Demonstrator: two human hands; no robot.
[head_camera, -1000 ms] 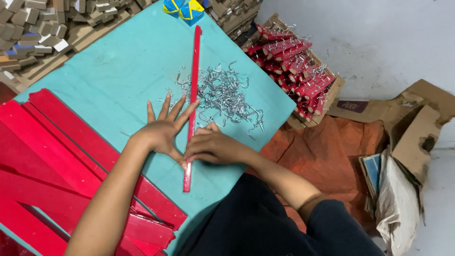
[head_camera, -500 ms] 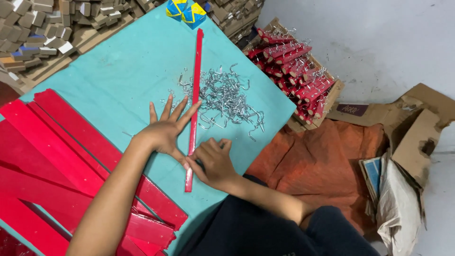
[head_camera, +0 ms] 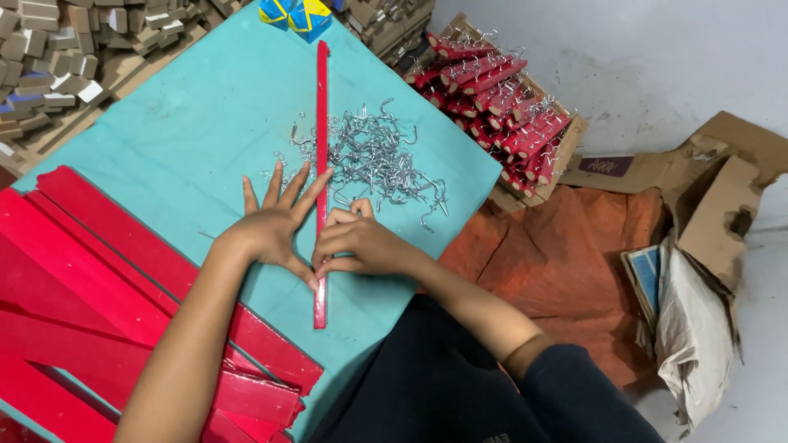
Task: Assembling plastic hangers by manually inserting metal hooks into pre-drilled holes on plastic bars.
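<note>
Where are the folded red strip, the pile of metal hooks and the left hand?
folded red strip (head_camera: 322, 123), head view, bare upper stretch.
pile of metal hooks (head_camera: 379, 156), head view, middle of the heap.
left hand (head_camera: 275, 226), head view, back of hand.

a teal table surface (head_camera: 164, 139) is seen, plain and unpatterned; a long strip (head_camera: 321, 148) lying on it is coloured bright red; the flat strips (head_camera: 98, 279) stacked at the near left are the same red; the heap of small hooks (head_camera: 386, 160) is silver; the bundles (head_camera: 492, 107) in the tray are red with silver hooks; the cloth (head_camera: 574, 246) on the floor is rust orange; a folded paper thing (head_camera: 297, 15) at the top is patterned in blue and yellow; the sleeve (head_camera: 574, 394) is dark navy.
</note>
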